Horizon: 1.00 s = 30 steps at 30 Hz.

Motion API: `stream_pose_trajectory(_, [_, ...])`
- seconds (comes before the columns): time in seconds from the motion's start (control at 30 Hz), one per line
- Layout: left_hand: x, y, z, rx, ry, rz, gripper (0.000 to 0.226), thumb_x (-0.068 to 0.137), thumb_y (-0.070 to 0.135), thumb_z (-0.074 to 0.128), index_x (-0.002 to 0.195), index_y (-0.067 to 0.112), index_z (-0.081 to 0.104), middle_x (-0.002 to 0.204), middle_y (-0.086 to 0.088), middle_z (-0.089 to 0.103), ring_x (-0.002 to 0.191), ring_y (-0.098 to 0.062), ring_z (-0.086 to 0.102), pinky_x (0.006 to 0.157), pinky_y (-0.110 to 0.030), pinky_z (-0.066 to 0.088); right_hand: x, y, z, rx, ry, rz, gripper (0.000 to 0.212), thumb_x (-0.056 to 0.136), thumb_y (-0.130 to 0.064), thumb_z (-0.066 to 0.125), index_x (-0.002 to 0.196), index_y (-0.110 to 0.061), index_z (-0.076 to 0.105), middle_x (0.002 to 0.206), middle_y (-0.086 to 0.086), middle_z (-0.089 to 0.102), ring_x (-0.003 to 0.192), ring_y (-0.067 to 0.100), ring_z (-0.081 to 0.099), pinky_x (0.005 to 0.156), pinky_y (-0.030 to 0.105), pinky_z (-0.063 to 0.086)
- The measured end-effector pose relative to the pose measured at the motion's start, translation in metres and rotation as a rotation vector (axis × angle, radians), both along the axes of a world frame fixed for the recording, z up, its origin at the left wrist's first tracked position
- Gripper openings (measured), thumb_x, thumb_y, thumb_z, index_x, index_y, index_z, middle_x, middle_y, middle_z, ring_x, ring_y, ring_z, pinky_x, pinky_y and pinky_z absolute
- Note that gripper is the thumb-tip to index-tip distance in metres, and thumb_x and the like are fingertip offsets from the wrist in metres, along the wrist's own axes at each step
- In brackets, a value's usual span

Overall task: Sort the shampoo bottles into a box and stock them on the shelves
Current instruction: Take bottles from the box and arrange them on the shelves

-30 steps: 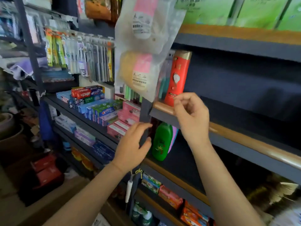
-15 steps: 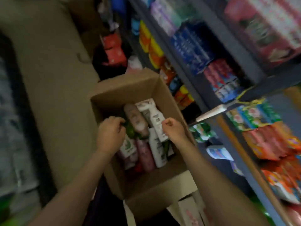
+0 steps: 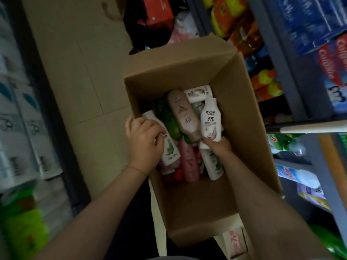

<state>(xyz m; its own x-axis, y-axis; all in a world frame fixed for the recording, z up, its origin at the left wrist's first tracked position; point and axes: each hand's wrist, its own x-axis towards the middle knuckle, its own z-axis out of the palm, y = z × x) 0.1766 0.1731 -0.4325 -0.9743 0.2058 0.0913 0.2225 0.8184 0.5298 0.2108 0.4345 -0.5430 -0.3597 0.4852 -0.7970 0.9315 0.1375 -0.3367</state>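
An open cardboard box [image 3: 242, 102] stands on the floor below me with several shampoo bottles lying inside. My left hand [image 3: 145, 145] curls around a white bottle with a green leaf label [image 3: 170, 150] at the box's left wall. My right hand [image 3: 217, 147] grips the bottom end of a white Racien bottle [image 3: 210, 119] and holds it raised above the pile. Between them lie a brownish-pink bottle [image 3: 185, 113], a green bottle [image 3: 170, 121] and a pink bottle [image 3: 190, 162].
Dark shelves [image 3: 277, 59] on the right carry blue and red toothpaste boxes [image 3: 330, 59] and orange packs [image 3: 266, 81]. A white handle [image 3: 311, 129] juts out from the shelf post. Tiled floor [image 3: 78, 59] lies left of the box, with stacked white packages [image 3: 20, 132] at the far left.
A second ago both hands were up at a shelf with a red bottle. My view then dropped to the box, and my hands have closed around two bottles; the right one lifts the Racien bottle.
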Motion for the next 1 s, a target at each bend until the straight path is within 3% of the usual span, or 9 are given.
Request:
stream_pose_trajectory(0.13, [-0.001,0.009,0.002,-0.029,-0.015,0.000,0.013,0.081,0.008,0.067,0.078,0.018,0.073,0.085,0.004,0.068,0.098,-0.022,0.050,0.102,-0.063,0.034,-0.005,-0.015,0.022,-0.299,0.097,-0.307,0.053,0.080,-0.019,0.082,0.126,-0.006,0.058,0.109,0.011,0.067,0.086,0.023,0.068,0.062,0.032,0.058])
stream_pose_trajectory(0.3, [0.001,0.003,0.005,-0.137,-0.081,-0.011,0.007,0.082,0.014,0.068,0.081,0.015,0.075,0.089,-0.002,0.070,0.100,-0.027,0.054,0.110,-0.061,0.029,0.003,-0.024,0.088,-0.595,0.192,-0.491,0.047,0.087,-0.016,0.074,0.131,-0.013,0.056,0.109,0.009,0.070,0.092,0.022,0.069,0.059,0.030,0.058])
stream_pose_trajectory(0.37, [0.002,0.008,0.013,-0.221,-0.144,0.025,0.020,0.085,0.027,0.061,0.086,0.015,0.076,0.100,-0.007,0.070,0.108,-0.030,0.054,0.116,-0.059,0.019,0.017,-0.030,0.122,-0.623,0.251,-0.378,0.046,0.089,-0.016,0.072,0.132,-0.020,0.056,0.111,0.005,0.072,0.094,0.020,0.070,0.062,0.030,0.057])
stream_pose_trajectory(0.43, [0.003,0.020,0.032,-0.098,-0.243,0.086,0.032,0.090,0.041,0.055,0.093,0.018,0.076,0.111,-0.004,0.066,0.117,-0.026,0.052,0.118,-0.052,0.017,0.033,-0.036,0.149,-0.668,0.334,-0.235,0.051,0.087,-0.018,0.072,0.134,-0.028,0.055,0.118,0.001,0.071,0.103,0.021,0.070,0.072,0.034,0.058])
stream_pose_trajectory(0.57, [0.005,0.043,0.089,0.863,-0.791,0.191,0.035,0.089,0.036,0.068,0.119,0.018,0.062,0.111,0.000,0.071,0.103,-0.018,0.069,0.083,-0.033,0.058,0.049,-0.056,0.195,-0.713,0.403,0.009,0.048,0.078,-0.037,0.075,0.124,-0.034,0.062,0.119,-0.004,0.072,0.110,0.016,0.068,0.094,0.040,0.055])
stream_pose_trajectory(0.63, [0.006,0.040,0.095,1.065,-0.884,0.319,0.029,0.088,0.021,0.071,0.114,0.014,0.062,0.103,-0.008,0.075,0.089,-0.023,0.073,0.072,-0.034,0.061,0.046,-0.066,0.202,-0.648,0.374,0.139,0.037,0.081,-0.047,0.070,0.115,-0.031,0.068,0.112,-0.005,0.074,0.105,0.015,0.070,0.098,0.043,0.054])
stream_pose_trajectory(0.8, [0.017,0.015,0.089,0.996,-0.848,0.461,0.030,0.089,0.029,0.072,0.111,0.013,0.061,0.096,-0.015,0.074,0.080,-0.030,0.073,0.069,-0.042,0.061,0.027,-0.085,0.187,-0.481,0.255,0.196,0.042,0.095,-0.061,0.048,0.096,-0.030,0.075,0.100,-0.008,0.076,0.100,0.012,0.070,0.093,0.036,0.053])
stream_pose_trajectory(0.9, [0.018,-0.012,0.087,0.892,-0.715,0.497,0.027,0.087,0.034,0.074,0.104,0.017,0.062,0.091,-0.009,0.075,0.078,-0.026,0.074,0.067,-0.040,0.061,0.016,-0.097,0.152,-0.422,0.266,0.171,0.031,0.101,-0.043,0.050,0.108,-0.021,0.071,0.101,-0.004,0.073,0.098,0.013,0.069,0.078,0.025,0.054])
stream_pose_trajectory(1.0, [0.014,-0.041,0.079,0.832,-0.698,0.596,0.026,0.088,0.035,0.073,0.102,0.015,0.062,0.087,-0.006,0.075,0.073,-0.021,0.074,0.061,-0.032,0.059,0.011,-0.112,0.091,-0.316,0.180,0.357,0.029,0.097,-0.039,0.056,0.121,-0.022,0.062,0.118,0.000,0.066,0.111,0.020,0.063,0.094,0.038,0.053])
